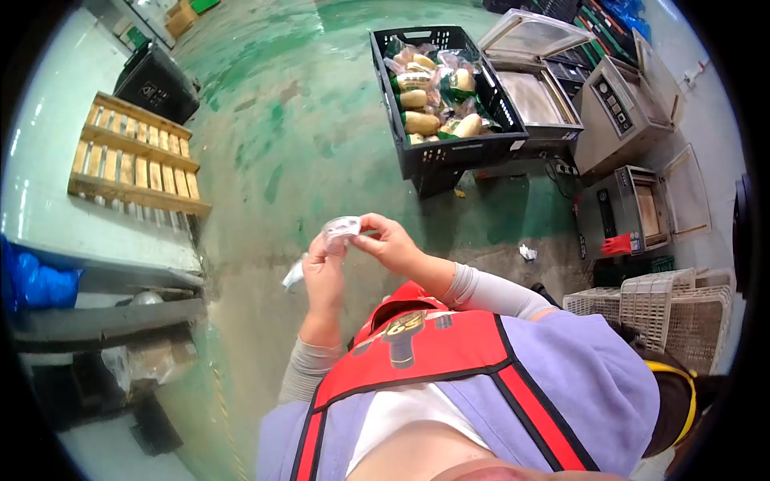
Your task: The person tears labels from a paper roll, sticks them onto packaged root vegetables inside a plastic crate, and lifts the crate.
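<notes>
Between my two hands, in front of my body, is a crumpled white strip (pixel 342 228), thin and partly see-through with faint dark marks; it looks like film or labels. My left hand (pixel 324 276) grips its lower side, fingers closed and pointing up. From the right, my right hand (pixel 393 247) pinches its edge between thumb and fingers. A loose whitish piece (pixel 294 275) shows just left of my left wrist; whether it joins the strip, I cannot tell. Ahead, a black crate (pixel 461 147) holds several bagged pale, long vegetables (pixel 421 123).
Right of the crate stand vacuum sealing machines (pixel 533 96) with raised lids, red gloves (pixel 616 244) on one. White baskets (pixel 646 309) are stacked at lower right. A wooden pallet (pixel 136 160) leans on the left wall near a black bin (pixel 158 86). White scrap (pixel 528 252) lies on the green floor.
</notes>
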Tool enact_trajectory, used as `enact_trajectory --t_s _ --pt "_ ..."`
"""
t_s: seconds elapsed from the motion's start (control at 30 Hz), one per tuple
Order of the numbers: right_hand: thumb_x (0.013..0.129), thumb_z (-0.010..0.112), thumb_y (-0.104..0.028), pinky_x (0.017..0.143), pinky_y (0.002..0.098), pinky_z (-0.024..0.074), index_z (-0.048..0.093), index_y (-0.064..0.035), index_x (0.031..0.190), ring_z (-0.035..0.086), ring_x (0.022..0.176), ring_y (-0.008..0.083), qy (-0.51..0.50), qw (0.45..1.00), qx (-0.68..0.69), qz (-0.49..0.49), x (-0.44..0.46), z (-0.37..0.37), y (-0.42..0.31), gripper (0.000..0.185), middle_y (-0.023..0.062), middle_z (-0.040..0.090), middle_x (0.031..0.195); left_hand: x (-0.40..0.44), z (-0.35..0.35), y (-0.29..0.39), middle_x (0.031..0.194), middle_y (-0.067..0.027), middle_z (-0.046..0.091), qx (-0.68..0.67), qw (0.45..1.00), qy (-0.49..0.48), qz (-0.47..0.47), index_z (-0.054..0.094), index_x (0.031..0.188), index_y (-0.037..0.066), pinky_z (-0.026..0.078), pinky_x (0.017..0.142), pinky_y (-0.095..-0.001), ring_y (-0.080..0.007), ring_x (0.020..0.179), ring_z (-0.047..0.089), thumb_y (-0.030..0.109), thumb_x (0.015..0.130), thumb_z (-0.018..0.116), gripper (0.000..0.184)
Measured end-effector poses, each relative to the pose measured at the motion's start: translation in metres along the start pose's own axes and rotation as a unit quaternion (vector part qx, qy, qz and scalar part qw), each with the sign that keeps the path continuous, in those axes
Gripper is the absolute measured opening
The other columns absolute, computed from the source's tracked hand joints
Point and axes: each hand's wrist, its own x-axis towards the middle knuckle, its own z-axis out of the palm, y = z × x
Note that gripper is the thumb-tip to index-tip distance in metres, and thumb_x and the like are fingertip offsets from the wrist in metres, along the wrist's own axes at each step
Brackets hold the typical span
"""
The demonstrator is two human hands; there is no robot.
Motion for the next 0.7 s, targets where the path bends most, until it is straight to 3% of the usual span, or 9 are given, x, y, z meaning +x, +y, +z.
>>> enact_trajectory --t_s 0.03,0.2,0.27,0.33,0.4,0.53,0.6,0.7 --pt "0.086 0.058 -0.008 0.077 0.0219 0.0446 0.057 -0.0024 0.099 0.054 0.086 0.0061 -0.018 0.997 0.081 0.008 0.009 -0.006 -0.002 0.014 -0.0005 0.059 0.09 0.008 0.004 0.008 0.1 -0.0045 0.059 0.046 0.998 -0.027 0.015 0.066 0.095 0.002 0.041 0.072 -0.0223 -0.0089 0.086 0.052 0.02 0.088 0.058 0.022" --pt "0.085 0.058 -0.013 0.075 0.0247 0.043 0.058 -0.0009 0.094 0.052 0.083 0.0075 -0.083 0.985 0.15 0.032 0.071 -0.037 0.004 0.015 0.0007 0.06 0.086 0.083 0.004 -0.004 0.097 -0.0018 0.061 0.118 0.983 -0.105 0.096 0.062 0.101 0.0 0.045 0.074 -0.0225 -0.0073 0.084 0.055 0.022 0.088 0.058 0.025" --pt "0.086 0.058 -0.013 0.075 0.0244 0.0428 0.058 -0.0013 0.092 0.052 0.081 0.0069 -0.101 0.987 0.116 0.035 0.104 -0.051 0.003 0.013 -0.0003 0.059 0.085 0.117 0.016 -0.005 0.094 -0.0033 0.062 0.013 0.992 -0.112 0.055 0.062 0.1 -0.001 0.045 0.075 -0.0224 -0.0087 0.083 0.056 0.02 0.088 0.059 0.025" --pt "0.085 0.058 -0.013 0.074 0.0245 0.0431 0.057 -0.0016 0.093 0.052 0.08 0.0068 -0.143 0.982 0.108 0.058 0.139 -0.071 -0.002 0.014 -0.0011 0.059 0.085 0.149 0.022 -0.001 0.091 -0.0049 0.063 0.006 0.991 -0.127 0.037 0.062 0.099 -0.002 0.047 0.075 -0.0232 -0.0106 0.082 0.058 0.019 0.087 0.059 0.025" --pt "0.085 0.058 -0.014 0.073 0.024 0.0433 0.057 -0.0017 0.093 0.052 0.08 0.0069 -0.15 0.982 0.103 0.045 0.168 -0.083 0.006 0.014 -0.0007 0.059 0.085 0.184 0.026 -0.002 0.091 -0.0051 0.063 -0.008 0.993 -0.11 -0.044 0.062 0.099 -0.003 0.048 0.074 -0.024 -0.0118 0.081 0.059 0.019 0.087 0.06 0.025" --pt "0.089 0.055 -0.012 0.072 0.0215 0.0424 0.056 -0.0032 0.092 0.051 0.079 0.0042 -0.1 0.995 0.025 -0.017 0.21 -0.074 -0.027 0.01 -0.0032 0.057 0.083 0.235 0.05 0.01 0.089 -0.006 0.064 -0.046 0.996 -0.067 -0.037 0.061 0.099 -0.003 0.049 0.072 -0.0248 -0.0135 0.078 0.061 0.02 0.087 0.058 0.025" --pt "0.089 0.056 -0.015 0.071 0.0218 0.0419 0.057 -0.0042 0.091 0.05 0.078 0.0036 -0.048 0.977 0.203 0.041 0.23 -0.073 -0.027 0.011 -0.0038 0.057 0.081 0.26 0.058 0.022 0.09 -0.0074 0.064 -0.109 0.983 -0.054 -0.138 0.059 0.1 -0.001 0.05 0.071 -0.026 -0.0152 0.079 0.061 0.02 0.089 0.055 0.025" --pt "0.09 0.054 -0.018 0.069 0.0207 0.0407 0.058 -0.0066 0.088 0.05 0.075 0.0044 -0.024 0.942 0.306 0.134 0.253 -0.087 -0.025 0.012 -0.0039 0.057 0.081 0.298 0.065 0.021 0.094 -0.0083 0.063 -0.162 0.959 -0.073 -0.222 0.056 0.103 -0.001 0.051 0.071 -0.0285 -0.0166 0.081 0.062 0.02 0.09 0.05 0.025"
